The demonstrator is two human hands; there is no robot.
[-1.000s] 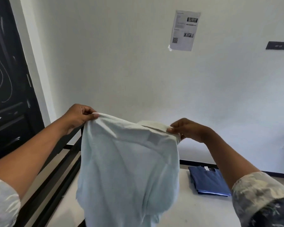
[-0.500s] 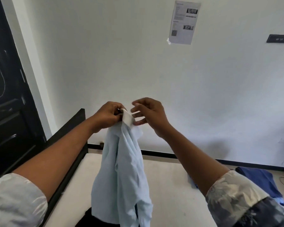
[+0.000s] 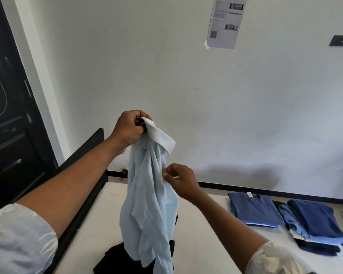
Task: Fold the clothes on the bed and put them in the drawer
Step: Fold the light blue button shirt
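A pale blue shirt (image 3: 149, 204) hangs bunched in the air above the bed (image 3: 202, 234). My left hand (image 3: 128, 131) grips it at the white collar, held high. Lower down, my right hand (image 3: 179, 180) pinches the shirt's right edge. The shirt's hem drapes over a black garment (image 3: 117, 258) lying on the mattress. A folded navy T-shirt (image 3: 255, 210) lies on the bed to the right. Beside it sits a stack of folded blue clothes (image 3: 315, 224). No drawer is in view.
The black bed frame (image 3: 83, 155) runs along the left side of the mattress. A black door (image 3: 10, 125) stands at the left. A white wall with a taped paper sheet (image 3: 225, 20) is straight ahead.
The shirt was spread wide between both hands, then bunched at the collar. My right hand has since let go of the collar and dropped to pinch the shirt's edge lower down.
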